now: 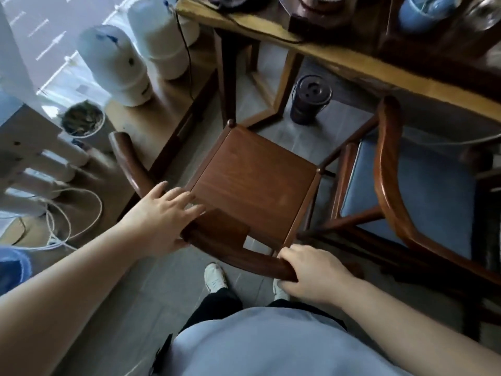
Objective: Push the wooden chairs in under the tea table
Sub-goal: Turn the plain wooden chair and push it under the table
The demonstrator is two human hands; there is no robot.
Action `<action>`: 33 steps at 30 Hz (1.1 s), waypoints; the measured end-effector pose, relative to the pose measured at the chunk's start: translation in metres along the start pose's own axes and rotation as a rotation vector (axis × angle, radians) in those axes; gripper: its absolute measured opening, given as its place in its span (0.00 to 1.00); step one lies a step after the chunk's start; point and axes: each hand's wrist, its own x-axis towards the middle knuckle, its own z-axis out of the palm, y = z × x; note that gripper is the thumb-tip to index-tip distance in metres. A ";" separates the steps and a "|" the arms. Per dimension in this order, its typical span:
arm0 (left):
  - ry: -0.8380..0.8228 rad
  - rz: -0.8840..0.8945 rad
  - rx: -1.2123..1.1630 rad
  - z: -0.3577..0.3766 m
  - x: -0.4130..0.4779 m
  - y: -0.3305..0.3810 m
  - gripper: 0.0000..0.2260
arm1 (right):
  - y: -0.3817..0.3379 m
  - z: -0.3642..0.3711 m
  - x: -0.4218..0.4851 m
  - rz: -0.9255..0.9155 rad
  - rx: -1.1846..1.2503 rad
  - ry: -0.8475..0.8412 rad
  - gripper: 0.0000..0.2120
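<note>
A dark wooden chair (254, 183) with a bare square seat stands in front of me, its front edge short of the tea table (360, 66). Its curved back rail runs across below the seat. My left hand (162, 215) grips the rail's left part, fingers spread over its top. My right hand (311, 270) is closed around the rail's right end. To the right, a second wooden chair (390, 169) with a blue cushion sits partly under the table's edge.
A dark lidded bucket (310, 100) stands on the tiled floor under the table, beside the table legs. Large white water tanks (116, 63) and a low wooden bench with cables fill the left. My white shoes (215, 276) are just behind the chair.
</note>
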 end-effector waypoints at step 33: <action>-0.024 0.205 0.152 -0.011 0.091 -0.002 0.10 | 0.018 -0.030 0.027 0.312 -0.156 0.084 0.20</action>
